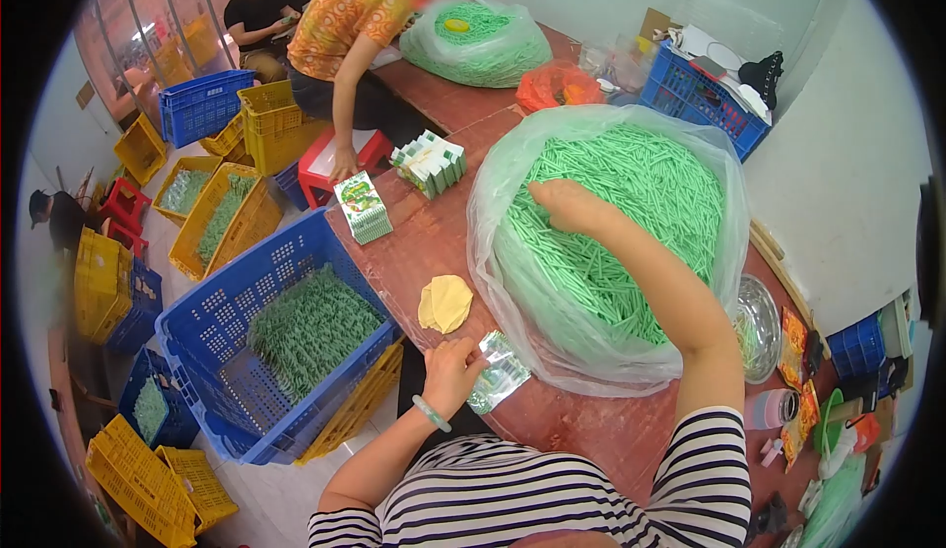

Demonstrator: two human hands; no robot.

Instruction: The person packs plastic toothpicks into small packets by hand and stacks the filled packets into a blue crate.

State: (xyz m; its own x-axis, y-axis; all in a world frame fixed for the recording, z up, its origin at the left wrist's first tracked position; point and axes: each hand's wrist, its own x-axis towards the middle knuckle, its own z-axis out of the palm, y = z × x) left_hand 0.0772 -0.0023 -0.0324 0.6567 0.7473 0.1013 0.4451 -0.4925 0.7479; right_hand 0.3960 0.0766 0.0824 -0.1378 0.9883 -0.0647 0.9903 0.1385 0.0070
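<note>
My left hand [453, 376], with a bracelet at the wrist, is closed at the table's near edge. Its fingertips pinch the edge of a shiny silver packet [501, 375] with green print. Over a large clear plastic bag [498, 242] my right hand [569, 205] reaches in among thin light-green sticks [641, 213]. Its fingers are curled together, and what they hold, if anything, is hidden. Just beyond my left hand lies a crumpled yellow cloth-like piece [444, 304]. Stacks of printed packets [363, 208] stand farther along the red table [424, 252].
To my left stands a blue crate [227, 302] with green packets inside. Another person [355, 31] reaches toward the packet stacks. A metal bowl [759, 329] and a tumbler [771, 409] are on the right. A second bag of sticks [483, 50] lies at the back.
</note>
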